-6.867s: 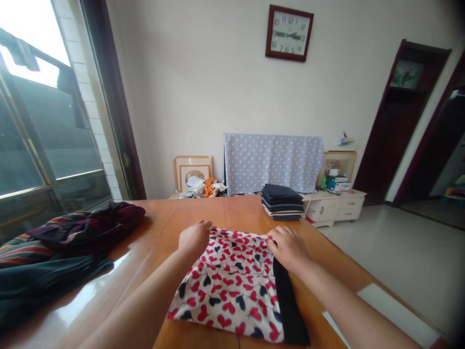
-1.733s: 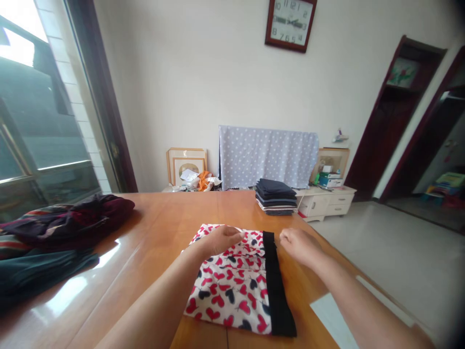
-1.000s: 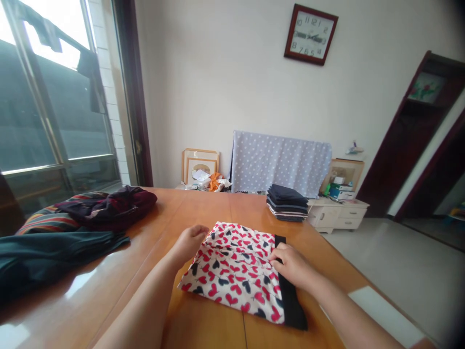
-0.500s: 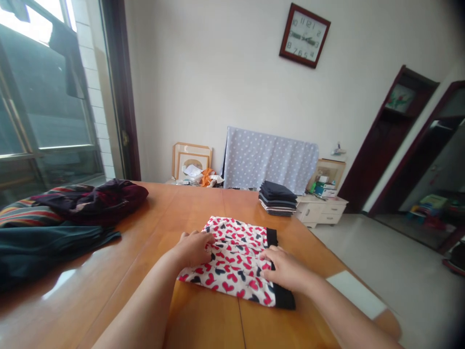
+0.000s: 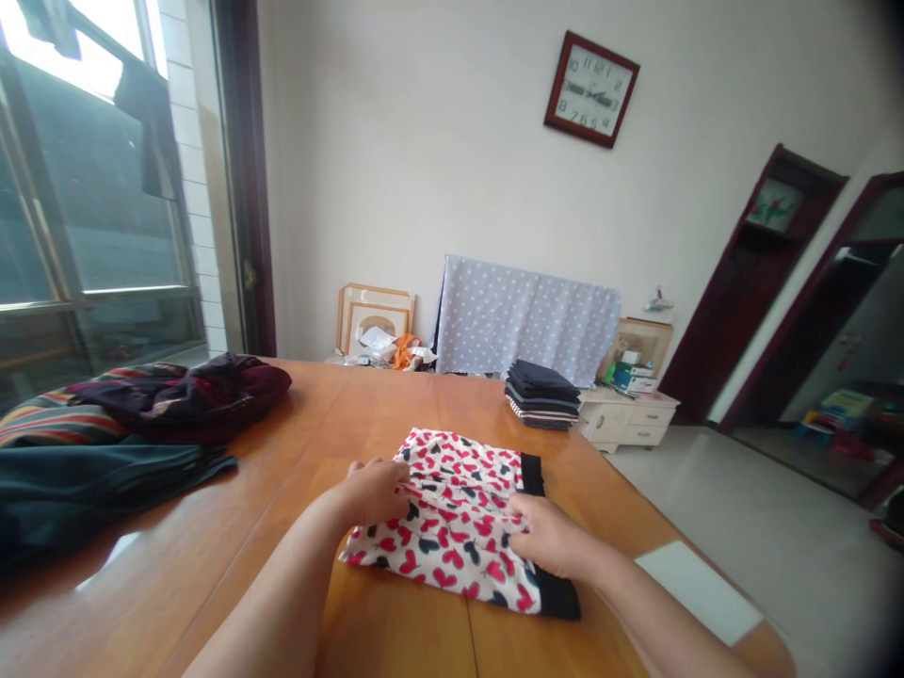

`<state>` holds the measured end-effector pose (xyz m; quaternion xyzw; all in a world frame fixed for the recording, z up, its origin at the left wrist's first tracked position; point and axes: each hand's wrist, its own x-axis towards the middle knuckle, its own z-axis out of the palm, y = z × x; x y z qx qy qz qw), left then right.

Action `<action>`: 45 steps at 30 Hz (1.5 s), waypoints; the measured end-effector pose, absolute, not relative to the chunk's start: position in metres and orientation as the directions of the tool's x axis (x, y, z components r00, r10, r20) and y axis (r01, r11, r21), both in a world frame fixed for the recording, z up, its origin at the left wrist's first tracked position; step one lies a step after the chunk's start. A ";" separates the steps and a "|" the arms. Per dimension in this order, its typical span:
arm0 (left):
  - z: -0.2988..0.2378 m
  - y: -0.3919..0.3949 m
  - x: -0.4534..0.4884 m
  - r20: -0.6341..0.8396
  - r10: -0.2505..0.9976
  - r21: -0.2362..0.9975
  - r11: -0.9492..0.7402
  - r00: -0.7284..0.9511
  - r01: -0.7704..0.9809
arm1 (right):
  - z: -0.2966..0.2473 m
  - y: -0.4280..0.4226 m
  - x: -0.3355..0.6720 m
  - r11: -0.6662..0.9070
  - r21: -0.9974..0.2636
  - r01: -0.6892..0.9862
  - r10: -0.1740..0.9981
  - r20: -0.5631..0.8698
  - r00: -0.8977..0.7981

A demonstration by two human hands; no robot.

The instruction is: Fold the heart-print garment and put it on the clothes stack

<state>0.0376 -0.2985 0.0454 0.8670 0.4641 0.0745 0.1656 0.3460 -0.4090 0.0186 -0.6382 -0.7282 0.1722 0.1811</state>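
Note:
A white garment with red and black hearts and a black band (image 5: pixel 459 556) lies folded flat on the wooden table in front of me. My left hand (image 5: pixel 378 490) has its fingers curled onto the garment's left side, pinching the cloth. Near the black band on the right, my right hand (image 5: pixel 547 532) grips the fabric between thumb and fingers. Creases run across the middle of the garment from one hand to the other. The fingertips are partly hidden in the cloth.
A stack of folded dark clothes (image 5: pixel 542 395) stands at the table's far right edge. On the left lie a heap of maroon and striped clothing (image 5: pixel 190 395) and a dark teal garment (image 5: pixel 91 490). A pale sheet (image 5: pixel 699 589) rests near the right edge.
Both hands have closed on the cloth, and the creases between them are sharper. The whole view has shifted slightly downward.

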 end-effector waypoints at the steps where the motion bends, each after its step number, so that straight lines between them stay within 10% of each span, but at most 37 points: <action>1: 0.046 -0.298 0.036 -0.031 0.835 0.386 -0.497 0.549 0.777 | 0.018 -0.408 0.348 0.102 -0.535 0.839 0.995 0.036 -0.098; 6: 0.041 -0.290 0.039 0.055 0.893 0.551 -0.400 0.447 0.733 | 0.014 -0.399 0.361 0.046 -0.733 0.678 0.998 0.054 -0.009; 14: 0.018 -0.278 0.050 0.121 0.915 0.411 -0.400 0.386 0.819 | -0.008 -0.389 0.366 -0.019 -0.738 0.674 0.997 0.035 0.067; 30: 0.032 -0.283 0.056 0.302 0.874 0.255 -0.460 0.382 0.851 | 0.025 -0.375 0.374 0.004 -0.510 0.860 0.945 0.283 0.163; 45: 0.024 -0.276 0.056 0.216 0.891 0.282 -0.448 0.399 0.848 | 0.025 -0.278 0.363 0.027 -0.362 0.932 0.987 0.160 0.034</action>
